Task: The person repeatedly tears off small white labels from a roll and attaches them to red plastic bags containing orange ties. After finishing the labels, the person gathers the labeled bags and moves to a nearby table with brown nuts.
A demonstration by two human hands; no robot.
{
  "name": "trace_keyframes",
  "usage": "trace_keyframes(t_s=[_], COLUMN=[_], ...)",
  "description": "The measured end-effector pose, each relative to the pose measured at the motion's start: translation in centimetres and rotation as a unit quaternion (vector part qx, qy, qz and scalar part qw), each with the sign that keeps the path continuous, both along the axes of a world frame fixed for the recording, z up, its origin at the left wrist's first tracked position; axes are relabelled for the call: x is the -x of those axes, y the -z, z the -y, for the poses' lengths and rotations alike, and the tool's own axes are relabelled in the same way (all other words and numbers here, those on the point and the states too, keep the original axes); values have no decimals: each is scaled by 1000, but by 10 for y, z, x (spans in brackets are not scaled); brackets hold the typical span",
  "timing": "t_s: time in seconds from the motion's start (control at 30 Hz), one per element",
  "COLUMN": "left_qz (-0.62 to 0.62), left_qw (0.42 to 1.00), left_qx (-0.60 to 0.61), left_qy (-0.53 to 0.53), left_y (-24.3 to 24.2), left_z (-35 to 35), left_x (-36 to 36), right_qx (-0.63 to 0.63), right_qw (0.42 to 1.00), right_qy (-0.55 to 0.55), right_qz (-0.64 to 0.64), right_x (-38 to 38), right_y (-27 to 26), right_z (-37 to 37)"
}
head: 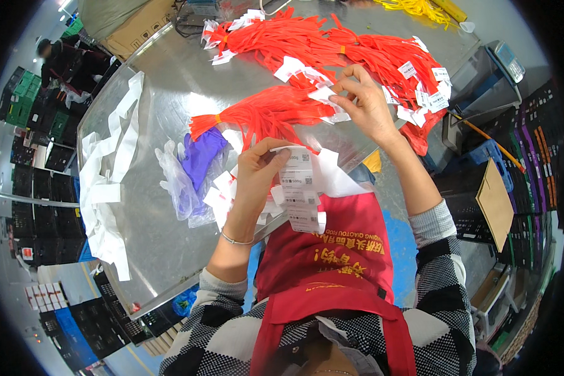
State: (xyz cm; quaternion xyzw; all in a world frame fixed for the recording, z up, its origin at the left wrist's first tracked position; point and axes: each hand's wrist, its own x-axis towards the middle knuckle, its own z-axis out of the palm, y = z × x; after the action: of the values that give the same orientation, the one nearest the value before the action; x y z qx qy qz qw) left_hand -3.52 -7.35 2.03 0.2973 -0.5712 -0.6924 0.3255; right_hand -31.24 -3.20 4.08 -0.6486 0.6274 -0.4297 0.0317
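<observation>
Near the table's front edge, my left hand (263,169) grips the top of a strip of printed white labels (300,192), which hangs down in front of the red apron. Farther forward and to the right, my right hand (364,103) pinches a white label (322,93) between thumb and finger. That label is at the right end of a bundle of red mesh net bags (268,105) with an orange band around its left part. More banded red bundles (282,37) with white tags lie beyond my hands.
On the metal table (169,258) lie crumpled white paper strips (117,174) at left, a purple glove (202,157) and clear plastic gloves (174,183). Yellow netting (416,9) lies at the far edge. A scale display (505,56) stands at right. Another person (70,66) is at far left.
</observation>
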Motion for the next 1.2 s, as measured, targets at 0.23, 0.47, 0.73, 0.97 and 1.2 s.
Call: trace_keyframes(t_s=[0.23,0.47,0.73,0.97,1.2], left_qz=[81,61,136,107,139], left_qw=[996,998,988,989,982], left_qx=[-5,-31,69,84,116], left_qy=[-32,17,-16,-49,-56], left_y=[-6,-1,9,5,8], left_z=[-2,3,9,4,5], left_x=[3,0,4,9,8], right_qx=[-92,-75,-146,-144,-165], right_qw=[949,891,957,963,964], right_qy=[-76,-118,-133,-152,-143], right_qz=[293,432,212,170,151], right_x=[-33,-45,-51,-57,-57], right_y=[10,15,5,-4,-12], right_z=[2,0,-5,-8,-15])
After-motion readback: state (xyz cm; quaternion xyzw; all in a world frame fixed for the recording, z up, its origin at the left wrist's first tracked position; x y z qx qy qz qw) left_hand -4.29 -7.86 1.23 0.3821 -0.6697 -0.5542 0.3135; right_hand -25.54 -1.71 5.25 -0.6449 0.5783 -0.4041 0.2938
